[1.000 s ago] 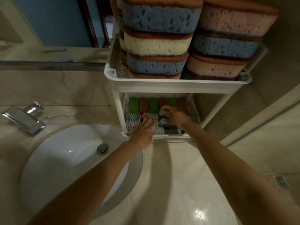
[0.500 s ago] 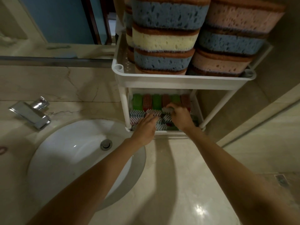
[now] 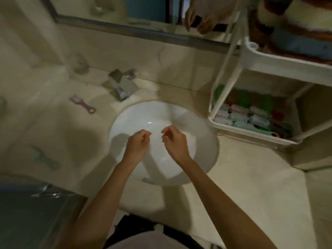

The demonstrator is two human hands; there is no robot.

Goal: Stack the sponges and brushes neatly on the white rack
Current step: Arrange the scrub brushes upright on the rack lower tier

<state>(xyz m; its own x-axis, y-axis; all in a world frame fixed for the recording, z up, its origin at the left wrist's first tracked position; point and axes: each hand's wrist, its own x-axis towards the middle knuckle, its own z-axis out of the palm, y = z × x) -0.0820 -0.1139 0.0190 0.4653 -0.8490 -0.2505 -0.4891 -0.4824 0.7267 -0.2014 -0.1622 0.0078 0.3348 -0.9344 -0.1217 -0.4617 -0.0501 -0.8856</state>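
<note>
A: How is the pink brush (image 3: 82, 104) expected to handle, and where is it found?

B: It is judged light, stiff and possibly slick. It lies on the counter (image 3: 53, 126) left of the tap (image 3: 122, 85), and is best pinched at its narrow handle. A pale blue brush (image 3: 45, 159) lies nearer, well apart.

A: And beyond those?

B: More brushes are packed in the lower tier of the white rack (image 3: 251, 134), with soft sponges (image 3: 298, 45) stacked above. The left hand (image 3: 137, 146) and right hand (image 3: 175, 142) are held over the sink (image 3: 199, 141), loosely curled, with nothing gripped.

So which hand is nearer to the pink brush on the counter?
Left. The left hand hangs over the sink, right of the pink brush; the right hand is further right again.
</note>
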